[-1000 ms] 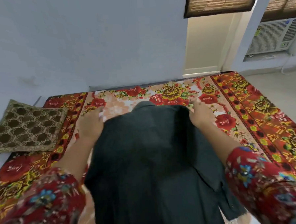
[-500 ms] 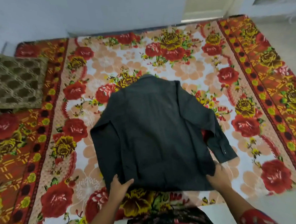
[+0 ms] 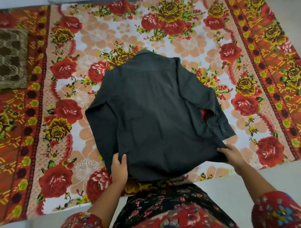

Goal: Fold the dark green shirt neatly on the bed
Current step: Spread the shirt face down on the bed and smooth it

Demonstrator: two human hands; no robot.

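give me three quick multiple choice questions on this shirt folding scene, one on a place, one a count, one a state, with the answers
1. Where is the brown cushion?
A) at the far left of the bedsheet
B) on top of the shirt
C) on the floor

2. How many hands touch the dark green shirt?
A) none
B) one
C) two

3. How does the shirt lie?
A) folded into a small square
B) spread open, collar away from the person
C) rolled up

Answers:
1 A: the cushion rests at the left edge of the bedsheet, apart from the shirt.
2 C: the left hand and the right hand both hold the shirt's near hem.
3 B: the sleeves lie along its sides and no fold has been made yet.
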